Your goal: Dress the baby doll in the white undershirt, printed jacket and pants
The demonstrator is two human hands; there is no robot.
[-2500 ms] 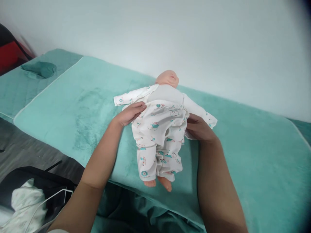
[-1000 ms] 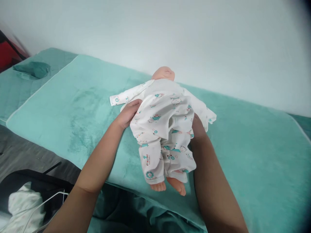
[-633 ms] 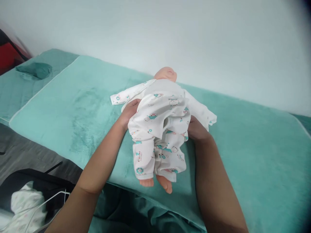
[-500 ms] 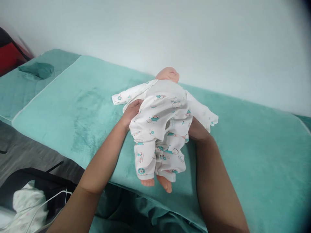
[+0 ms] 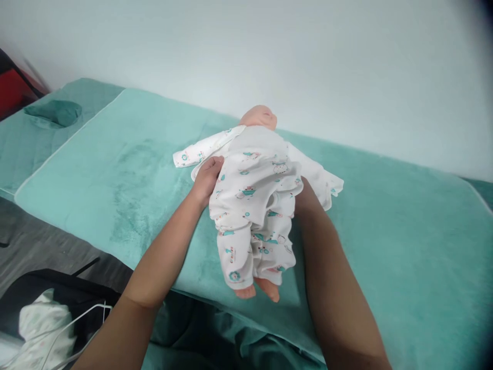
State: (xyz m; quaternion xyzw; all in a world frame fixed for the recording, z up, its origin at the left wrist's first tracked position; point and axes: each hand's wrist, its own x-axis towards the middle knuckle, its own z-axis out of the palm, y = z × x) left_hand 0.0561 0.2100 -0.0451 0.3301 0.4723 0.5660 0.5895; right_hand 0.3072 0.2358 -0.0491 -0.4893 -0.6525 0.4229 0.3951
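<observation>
A baby doll point(image 5: 254, 169) in a white printed top and trousers lies along the middle of the green bed, head toward the wall and bare feet toward me. Its head is turned to the right. At the doll's left-hand side, my left hand point(image 5: 208, 177) is closed around its waist, thumb on top and the other fingers hidden beneath. My right hand point(image 5: 305, 198) holds the opposite side, its fingers tucked out of sight behind the cloth. Both sleeves spread outward; the right sleeve point(image 5: 318, 177) looks limp, with no doll hand showing.
The padded bed point(image 5: 393, 231) runs along a white wall point(image 5: 327, 61). A face hole point(image 5: 54, 114) is at its left end. Lower left, a black chair point(image 5: 34, 280) bears a bundle of printed cloth point(image 5: 46, 324) and a white hanger point(image 5: 82, 313).
The doll has turned slightly between my hands: its feet have swung right and its head has shifted a little left. My right hand has moved slightly inward with it.
</observation>
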